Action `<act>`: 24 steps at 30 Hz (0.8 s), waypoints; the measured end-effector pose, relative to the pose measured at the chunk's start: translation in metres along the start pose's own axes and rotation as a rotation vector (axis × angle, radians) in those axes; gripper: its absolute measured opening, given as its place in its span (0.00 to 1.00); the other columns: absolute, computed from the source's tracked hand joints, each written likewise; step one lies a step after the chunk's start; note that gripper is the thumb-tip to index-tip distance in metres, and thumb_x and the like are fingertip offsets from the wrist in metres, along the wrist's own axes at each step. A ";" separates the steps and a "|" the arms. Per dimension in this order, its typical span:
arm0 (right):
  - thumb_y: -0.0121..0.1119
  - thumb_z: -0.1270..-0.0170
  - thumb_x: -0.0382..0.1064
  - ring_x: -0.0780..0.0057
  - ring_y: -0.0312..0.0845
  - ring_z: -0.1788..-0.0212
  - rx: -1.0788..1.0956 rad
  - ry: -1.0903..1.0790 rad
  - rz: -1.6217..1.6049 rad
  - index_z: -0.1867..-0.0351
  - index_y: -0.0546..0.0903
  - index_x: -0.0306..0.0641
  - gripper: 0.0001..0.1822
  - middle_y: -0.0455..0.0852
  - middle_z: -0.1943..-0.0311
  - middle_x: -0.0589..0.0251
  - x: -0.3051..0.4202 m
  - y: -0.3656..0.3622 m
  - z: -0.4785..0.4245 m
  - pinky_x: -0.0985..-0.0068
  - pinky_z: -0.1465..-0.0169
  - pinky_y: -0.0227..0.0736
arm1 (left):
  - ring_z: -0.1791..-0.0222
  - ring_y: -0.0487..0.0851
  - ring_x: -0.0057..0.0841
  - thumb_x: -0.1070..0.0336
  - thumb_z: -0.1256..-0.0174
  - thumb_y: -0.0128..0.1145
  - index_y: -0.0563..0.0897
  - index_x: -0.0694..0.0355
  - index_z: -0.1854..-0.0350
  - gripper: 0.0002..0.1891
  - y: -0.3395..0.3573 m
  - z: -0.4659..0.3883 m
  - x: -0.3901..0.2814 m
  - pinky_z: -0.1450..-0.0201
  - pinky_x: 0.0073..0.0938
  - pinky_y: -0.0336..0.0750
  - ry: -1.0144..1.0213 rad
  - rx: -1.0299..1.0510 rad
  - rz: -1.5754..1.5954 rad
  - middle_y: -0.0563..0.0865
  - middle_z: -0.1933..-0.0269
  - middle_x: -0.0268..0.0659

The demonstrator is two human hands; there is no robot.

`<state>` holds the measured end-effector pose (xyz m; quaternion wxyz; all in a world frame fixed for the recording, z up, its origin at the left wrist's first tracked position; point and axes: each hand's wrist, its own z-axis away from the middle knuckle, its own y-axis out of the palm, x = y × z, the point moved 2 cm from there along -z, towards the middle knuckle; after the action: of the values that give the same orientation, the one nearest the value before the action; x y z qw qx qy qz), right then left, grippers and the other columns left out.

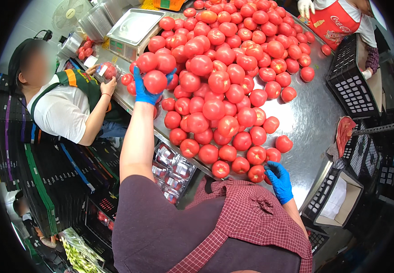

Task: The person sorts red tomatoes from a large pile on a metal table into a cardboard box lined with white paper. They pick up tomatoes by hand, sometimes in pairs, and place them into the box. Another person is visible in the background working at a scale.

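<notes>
A large heap of red tomatoes [217, 82] covers much of the stainless steel table [306, 112] before me. My left hand [145, 90], in a blue glove, reaches to the heap's left side and is cupped around a tomato [155, 82], with more tomatoes close above it. My right hand [280, 182], also gloved in blue, is at the heap's near edge with fingers curled. Its fingertips are beside a tomato [256, 173], and another tomato is partly hidden under them. Whether they grip it cannot be seen.
A person at left holds a clear pack of tomatoes [108, 71] near a weighing scale [135, 27]. Packed tomatoes [173, 170] fill a crate below the table's left edge. Black crates [352, 78] stand at right, where another person in a red apron [335, 24] reaches in.
</notes>
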<state>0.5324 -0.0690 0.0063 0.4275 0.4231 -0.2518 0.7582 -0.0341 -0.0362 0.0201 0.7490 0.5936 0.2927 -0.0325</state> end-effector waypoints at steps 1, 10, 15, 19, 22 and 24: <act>0.64 0.30 0.35 0.76 0.80 0.49 -0.016 0.013 0.009 0.36 0.76 0.36 0.23 0.85 0.48 0.61 0.001 0.001 0.000 0.77 0.45 0.76 | 0.30 0.71 0.48 0.32 0.33 0.53 0.65 0.54 0.25 0.40 -0.001 -0.011 -0.004 0.29 0.60 0.68 -0.026 -0.042 -0.038 0.69 0.26 0.44; 0.64 0.30 0.42 0.67 0.82 0.44 -0.039 -0.056 0.087 0.36 0.76 0.35 0.24 0.85 0.46 0.53 -0.010 -0.006 -0.004 0.69 0.38 0.76 | 0.31 0.71 0.39 0.60 0.34 0.67 0.74 0.63 0.31 0.31 -0.102 -0.109 -0.017 0.26 0.40 0.64 0.664 -0.292 -1.265 0.75 0.32 0.45; 0.61 0.30 0.48 0.60 0.81 0.39 -0.107 -0.096 0.211 0.35 0.76 0.38 0.26 0.83 0.41 0.51 -0.009 -0.026 0.008 0.64 0.35 0.74 | 0.44 0.82 0.41 0.60 0.27 0.58 0.80 0.68 0.37 0.21 -0.053 -0.115 0.022 0.36 0.40 0.74 0.621 -0.040 -1.931 0.84 0.44 0.50; 0.65 0.33 0.45 0.64 0.83 0.48 -0.427 -0.183 0.242 0.38 0.79 0.39 0.24 0.86 0.47 0.54 -0.020 -0.076 0.025 0.66 0.42 0.78 | 0.35 0.76 0.52 0.40 0.26 0.53 0.76 0.71 0.33 0.35 -0.059 -0.106 -0.001 0.31 0.44 0.69 0.707 -0.233 -2.188 0.77 0.34 0.60; 0.64 0.32 0.38 0.71 0.82 0.49 -0.783 -0.233 0.110 0.38 0.78 0.37 0.22 0.86 0.49 0.59 -0.050 -0.154 0.055 0.69 0.42 0.78 | 0.36 0.77 0.52 0.38 0.26 0.51 0.76 0.72 0.34 0.37 -0.020 -0.085 0.001 0.32 0.43 0.69 0.758 -0.188 -2.176 0.80 0.37 0.60; 0.68 0.36 0.37 0.77 0.78 0.57 -1.088 -0.344 -0.070 0.41 0.80 0.36 0.22 0.86 0.54 0.62 -0.091 -0.231 0.078 0.74 0.50 0.78 | 0.35 0.77 0.50 0.42 0.26 0.54 0.76 0.72 0.35 0.34 0.005 -0.061 0.014 0.31 0.42 0.68 0.775 -0.107 -2.146 0.80 0.36 0.57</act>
<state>0.7896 -0.0493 -0.0272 0.5615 0.2675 -0.6577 0.4249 -0.0448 0.0252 0.0098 0.2187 -0.0251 0.8614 -0.4578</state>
